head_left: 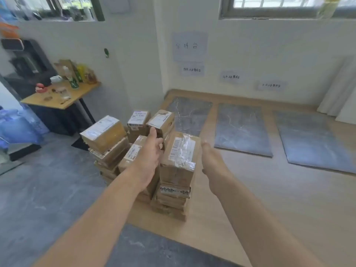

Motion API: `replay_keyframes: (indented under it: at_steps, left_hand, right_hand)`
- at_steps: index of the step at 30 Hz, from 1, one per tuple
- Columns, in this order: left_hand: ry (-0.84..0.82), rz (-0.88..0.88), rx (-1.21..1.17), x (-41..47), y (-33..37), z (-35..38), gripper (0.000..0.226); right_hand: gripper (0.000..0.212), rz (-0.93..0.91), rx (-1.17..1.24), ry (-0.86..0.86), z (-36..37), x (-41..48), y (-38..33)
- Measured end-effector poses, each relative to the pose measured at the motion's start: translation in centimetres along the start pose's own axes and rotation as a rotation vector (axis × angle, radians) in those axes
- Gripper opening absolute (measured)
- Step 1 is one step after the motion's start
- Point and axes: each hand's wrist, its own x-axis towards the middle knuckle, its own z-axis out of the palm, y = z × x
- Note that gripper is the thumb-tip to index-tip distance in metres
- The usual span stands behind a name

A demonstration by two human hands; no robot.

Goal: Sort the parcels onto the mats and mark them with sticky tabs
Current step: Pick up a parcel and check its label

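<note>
Several stacks of brown cardboard parcels with white labels stand on the floor. The nearest stack is topped by a taped parcel [180, 153]. My left hand [149, 155] is at that parcel's left edge, fingers loosely curled, with the thumb up against a small tilted parcel [161, 120] behind. My right hand [211, 160] lies along the taped parcel's right side, its fingers hidden. Neither hand plainly grips anything. Three grey marbled mats lie along the wall: left [190, 114], middle [240, 130], right [316, 141]. No sticky tabs show.
Paper signs [192, 69] hang on the wall above the mats. A wooden table [63, 97] with bottles and packets stands at the left, by a dark machine. A white curtain [339, 87] hangs at the far right. Light wooden flooring lies around the mats.
</note>
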Motion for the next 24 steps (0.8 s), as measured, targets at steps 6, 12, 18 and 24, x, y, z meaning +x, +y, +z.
replay_keyframes:
  at_steps: [6, 12, 18, 24]
  left_hand:
    - [-0.046, -0.066, 0.026, 2.1, -0.3, -0.6, 0.072]
    - [-0.071, -0.046, 0.035, 1.6, 0.8, -2.0, 0.065]
    - [-0.158, 0.087, -0.005, -0.5, 3.9, -2.5, 0.071]
    - [-0.23, 0.251, -0.074, -2.9, 7.1, -2.2, 0.071]
  right_hand:
    - [0.044, 0.071, -0.027, -0.014, 2.5, 1.9, 1.4]
    - [0.05, 0.012, -0.004, 0.077, 4.1, -0.3, 0.3]
    - [0.046, -0.144, 0.03, 0.181, 4.2, -3.3, -2.7]
    - [0.039, -0.337, 0.104, 0.29, 3.2, -6.9, -4.7]
